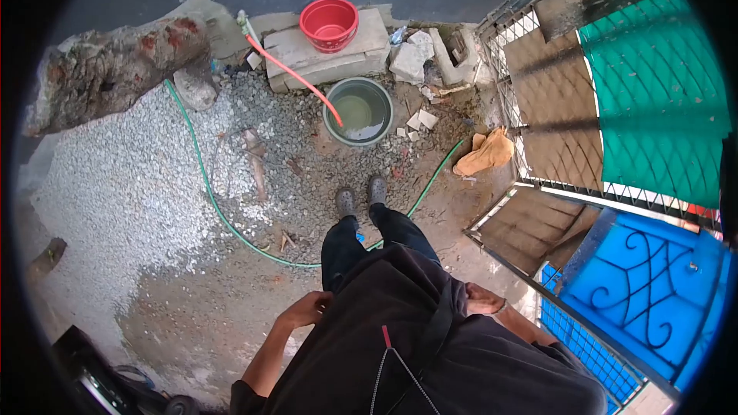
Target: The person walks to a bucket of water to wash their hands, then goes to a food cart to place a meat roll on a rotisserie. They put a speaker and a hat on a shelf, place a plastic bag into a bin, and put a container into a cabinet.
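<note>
My left hand [309,309] is at my left hip, its fingers curled in against the edge of my dark shirt [361,300]. On the other side, my right hand [483,300] bends in at the shirt's edge, with its fingertips partly hidden. What either hand grips there I cannot make out. Ahead of my feet stands a grey tub [357,111] of cloudy water. An orange hose [296,75] runs from a tap [243,18] into this tub. A red basin [329,24] rests on the concrete block [288,50] behind it.
A green hose [206,177] loops over the gravel [131,177] and around my feet. Rough stone [127,65] lies at the left. To the right are a tan cloth [486,152], a lattice fence with green sheeting [653,92], and a blue gate [646,277]. Broken tiles [421,119] lie beside the tub.
</note>
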### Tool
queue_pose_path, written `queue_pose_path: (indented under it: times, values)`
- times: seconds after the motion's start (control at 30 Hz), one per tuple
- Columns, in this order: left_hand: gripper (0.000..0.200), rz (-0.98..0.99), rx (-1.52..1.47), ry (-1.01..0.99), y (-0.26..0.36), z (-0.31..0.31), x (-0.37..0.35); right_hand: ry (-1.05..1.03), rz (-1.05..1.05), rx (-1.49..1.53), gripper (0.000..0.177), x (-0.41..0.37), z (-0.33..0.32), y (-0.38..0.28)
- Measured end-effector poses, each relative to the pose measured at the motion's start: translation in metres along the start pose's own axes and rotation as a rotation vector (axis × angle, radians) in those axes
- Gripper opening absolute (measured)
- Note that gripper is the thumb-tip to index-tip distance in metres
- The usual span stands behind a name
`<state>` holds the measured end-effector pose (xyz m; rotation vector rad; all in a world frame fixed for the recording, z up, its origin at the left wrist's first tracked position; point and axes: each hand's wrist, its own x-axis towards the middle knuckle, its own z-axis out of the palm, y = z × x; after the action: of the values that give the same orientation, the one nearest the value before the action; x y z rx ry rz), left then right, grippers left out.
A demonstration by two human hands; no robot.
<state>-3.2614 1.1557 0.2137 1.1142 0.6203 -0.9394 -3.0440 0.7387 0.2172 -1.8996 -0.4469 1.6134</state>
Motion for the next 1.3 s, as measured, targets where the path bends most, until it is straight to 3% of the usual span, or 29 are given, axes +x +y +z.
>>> queue_pose_path:
  times: [0.07,0.1,0.17,0.23,0.3,0.37,0.4,0.47,0.5,0.53,0.57,0.6,0.67,0.7,0.77,0.8,0.87,0.9,0.93,0.97,1.0,1.03,1.1,1.13,1.2,1.23,1.3]
  values:
    - [0.040,0.163,0.124,-0.118,0.015,0.001,-0.006,-0.029,0.130,-0.054,0.017,-0.035,-0.014,-0.092]
    - [0.040,0.158,0.136,-0.121,0.016,0.002,-0.010,-0.002,0.100,-0.093,0.018,-0.039,-0.014,-0.100]
    - [0.045,0.030,0.427,0.087,0.017,0.002,-0.021,0.071,0.052,-0.132,0.019,-0.044,-0.014,-0.099]
    - [0.044,0.073,0.367,0.037,0.047,0.004,-0.030,0.105,0.114,-0.047,0.020,-0.047,-0.030,-0.126]
    - [0.043,0.116,0.296,-0.009,0.059,0.004,-0.016,0.088,0.059,-0.046,0.021,-0.038,-0.040,-0.087]
    - [0.040,0.287,0.309,-0.278,0.063,-0.010,0.026,0.076,-0.015,-0.055,0.022,-0.027,-0.056,-0.074]
    - [0.040,0.308,0.326,-0.259,0.076,-0.020,0.046,0.081,-0.008,-0.155,0.022,-0.020,-0.070,-0.078]
    - [0.032,0.125,0.750,-0.267,0.101,-0.011,0.073,0.050,0.030,-0.263,0.022,-0.014,-0.094,-0.073]
    - [0.028,0.169,0.493,-0.361,0.100,-0.014,0.090,0.055,0.040,-0.347,0.022,-0.007,-0.102,-0.065]
    - [0.026,0.109,0.652,-0.264,0.125,-0.019,0.097,0.077,0.022,-0.447,0.022,0.011,-0.122,-0.058]
    - [0.027,0.018,0.624,-0.146,0.159,-0.018,0.092,0.104,-0.008,-0.697,0.026,0.023,-0.129,-0.043]
    - [0.027,0.015,0.603,-0.124,0.178,-0.016,0.097,0.083,-0.026,-0.711,0.026,0.031,-0.139,-0.045]
    - [0.030,-0.080,0.351,0.129,0.201,-0.008,0.107,0.421,-0.200,-0.590,0.032,0.047,-0.151,-0.051]
    - [0.030,-0.088,0.334,0.141,0.201,-0.002,0.111,0.401,-0.210,-0.594,0.032,0.057,-0.163,-0.064]
    - [0.039,0.133,0.039,0.053,0.186,0.011,0.124,0.150,-0.248,-0.322,0.033,0.074,-0.191,-0.089]
    - [0.039,0.124,0.021,0.063,0.164,0.013,0.140,0.127,-0.248,-0.324,0.033,0.084,-0.194,-0.078]
    - [0.034,0.127,-0.669,0.403,0.117,0.015,0.170,0.048,-0.225,0.037,0.033,0.102,-0.199,-0.060]
    - [0.033,0.066,-0.783,0.618,0.119,0.023,0.164,0.015,-0.211,0.152,0.033,0.103,-0.205,-0.068]
    - [0.033,0.064,-0.807,0.629,0.098,0.025,0.171,0.019,0.017,0.309,0.033,0.095,-0.216,-0.076]
    - [0.037,0.034,-0.289,0.751,0.060,0.017,0.190,0.031,0.243,0.456,0.034,0.089,-0.228,-0.094]
    - [0.042,-0.006,0.239,0.835,0.035,0.012,0.209,-0.101,0.232,0.615,0.035,0.105,-0.233,-0.047]
    - [0.042,-0.010,0.223,0.843,0.029,0.011,0.230,-0.237,0.240,0.765,0.036,0.122,-0.238,0.000]
    - [0.055,0.114,0.251,1.105,0.051,0.002,0.274,-0.214,0.357,0.860,0.038,0.124,-0.258,0.066]
    - [0.055,0.119,0.242,1.110,0.072,0.000,0.287,-0.182,0.477,0.965,0.040,0.124,-0.267,0.075]
    - [0.060,0.219,0.206,1.069,0.105,-0.003,0.301,-0.565,0.461,1.324,0.052,0.114,-0.287,0.097]
    - [0.060,0.222,0.197,1.075,0.106,0.001,0.294,-0.400,0.551,1.317,0.055,0.102,-0.292,0.101]
    - [0.059,0.032,0.201,0.861,0.095,0.012,0.273,-0.235,0.635,1.292,0.059,0.085,-0.289,0.076]
